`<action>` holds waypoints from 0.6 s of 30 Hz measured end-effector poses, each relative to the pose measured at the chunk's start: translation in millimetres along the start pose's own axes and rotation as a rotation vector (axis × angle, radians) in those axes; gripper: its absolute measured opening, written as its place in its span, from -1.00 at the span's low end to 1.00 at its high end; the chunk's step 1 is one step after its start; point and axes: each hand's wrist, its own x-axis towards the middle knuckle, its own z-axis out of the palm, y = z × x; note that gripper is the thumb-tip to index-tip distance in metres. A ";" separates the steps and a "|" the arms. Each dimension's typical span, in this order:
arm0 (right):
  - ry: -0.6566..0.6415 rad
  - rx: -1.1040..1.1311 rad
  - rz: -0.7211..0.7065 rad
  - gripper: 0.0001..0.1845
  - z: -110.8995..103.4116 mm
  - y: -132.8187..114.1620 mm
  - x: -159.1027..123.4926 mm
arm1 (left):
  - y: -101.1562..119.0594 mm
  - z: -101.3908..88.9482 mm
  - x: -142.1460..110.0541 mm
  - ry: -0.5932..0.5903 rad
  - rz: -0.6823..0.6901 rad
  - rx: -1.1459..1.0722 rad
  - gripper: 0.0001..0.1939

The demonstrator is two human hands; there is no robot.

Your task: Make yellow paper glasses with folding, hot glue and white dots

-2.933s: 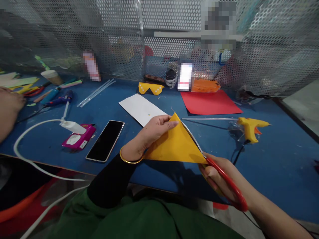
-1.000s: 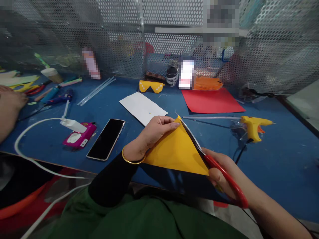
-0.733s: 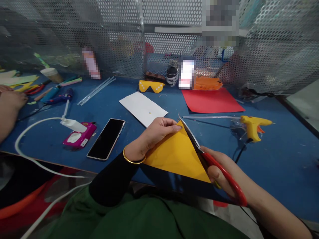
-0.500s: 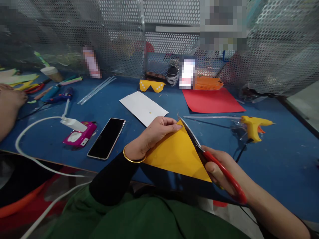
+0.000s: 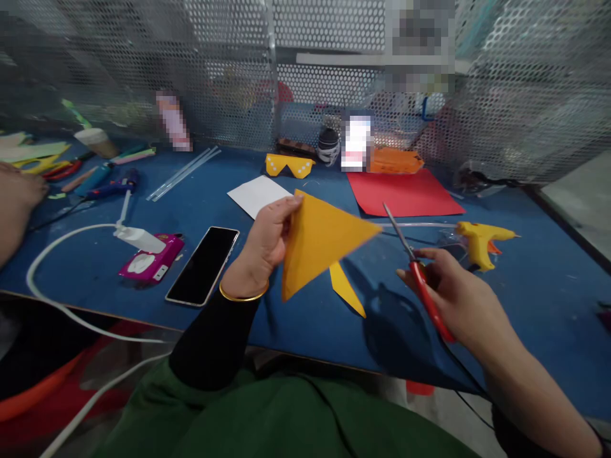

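Pinched by one corner, a yellow triangular sheet of paper [image 5: 324, 232] is held up over the table by my left hand [image 5: 265, 238]. My right hand [image 5: 453, 286] is wrapped round red-handled scissors [image 5: 427, 296], whose blades point up and away from me, apart from the sheet. Under the sheet a cut yellow paper strip [image 5: 347, 291] lies on the blue table, its upper end hidden. Just beyond my left hand is a white sheet [image 5: 258, 194], partly covered by the hand.
A black-screened phone [image 5: 203, 266] and a magenta adapter [image 5: 151, 259] with a white cable lie at left. A yellow glue gun [image 5: 482, 242] is at right, near red paper [image 5: 403, 194]. Yellow paper glasses [image 5: 289, 165] stand behind. Another person's hand [image 5: 19, 203] rests far left.
My left hand has lifted and turned the yellow sheet, moving left. The scissors have come away from its edge to the right. A cut strip now shows on the table.
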 end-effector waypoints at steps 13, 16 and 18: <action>-0.176 -0.257 -0.357 -0.76 40.8 -23.5 -7.9 | -21.4 11.1 -10.4 -0.021 -0.139 -0.161 -0.91; -0.276 0.061 -0.227 -0.82 59.4 -33.9 -5.7 | -25.3 9.4 -13.7 -0.134 -0.158 -0.148 -0.85; -0.310 0.210 -0.215 -0.88 62.2 -37.1 -0.1 | -25.3 9.7 -17.1 -0.167 -0.179 -0.147 -0.83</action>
